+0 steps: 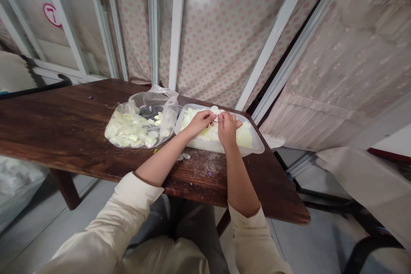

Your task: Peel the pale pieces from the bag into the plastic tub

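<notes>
My left hand [201, 122] and my right hand [228, 129] meet over a shallow translucent plastic tub [205, 145], their fingertips closed together on a pale cabbage leaf [214, 111]. More pale green cabbage leaves [244, 136] fill the tub beneath my palms. To the left of the tub lies a clear plastic bag [133, 127] holding torn cabbage pieces, its top crumpled open. Neither hand touches the bag. A few small white scraps [182, 156] lie on the table near my left forearm.
The dark wooden table [64, 124] carries a dusting of white specks and a few small purple bits. Its near corner ends at lower right. A white sheet [273, 141] pokes out beyond the tub. Polka-dot curtains and white window frames stand behind the table.
</notes>
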`<control>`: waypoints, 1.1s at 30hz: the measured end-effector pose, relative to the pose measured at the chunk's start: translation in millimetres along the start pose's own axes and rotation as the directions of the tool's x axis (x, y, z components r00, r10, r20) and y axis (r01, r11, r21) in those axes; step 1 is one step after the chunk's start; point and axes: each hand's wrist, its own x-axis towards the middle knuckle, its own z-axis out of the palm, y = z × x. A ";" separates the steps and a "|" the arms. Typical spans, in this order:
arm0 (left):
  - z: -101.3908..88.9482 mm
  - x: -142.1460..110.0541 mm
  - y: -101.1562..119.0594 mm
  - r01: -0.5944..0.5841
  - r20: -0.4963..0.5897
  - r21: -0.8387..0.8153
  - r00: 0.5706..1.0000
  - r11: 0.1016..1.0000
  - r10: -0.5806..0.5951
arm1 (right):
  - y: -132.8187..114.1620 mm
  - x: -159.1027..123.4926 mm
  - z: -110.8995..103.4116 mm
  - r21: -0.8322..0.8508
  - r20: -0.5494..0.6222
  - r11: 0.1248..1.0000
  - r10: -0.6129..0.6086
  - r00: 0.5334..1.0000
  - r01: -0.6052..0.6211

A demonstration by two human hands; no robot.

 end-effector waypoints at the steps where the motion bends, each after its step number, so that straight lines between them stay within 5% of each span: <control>1: 0.1 -0.2 0.2 0.002 0.000 0.008 1.000 1.000 -0.002 | 0.6 0.2 0.3 0.016 0.004 1.000 -0.003 1.000 0.003; 16: 1.3 -0.8 4.9 -0.031 0.029 -0.054 0.999 0.998 0.033 | 2.5 2.3 -0.8 0.131 0.035 0.991 0.011 0.999 -0.016; 26: 1.0 0.2 -0.3 0.032 -0.007 0.039 0.999 0.999 -0.032 | -2.7 -1.5 1.1 -0.156 -0.047 0.988 -0.011 0.999 0.004; 33: 1.4 1.5 -4.6 -0.006 -0.058 0.069 0.998 0.998 0.010 | -7.0 -2.6 -0.6 -0.210 -0.075 0.977 0.032 0.997 -0.047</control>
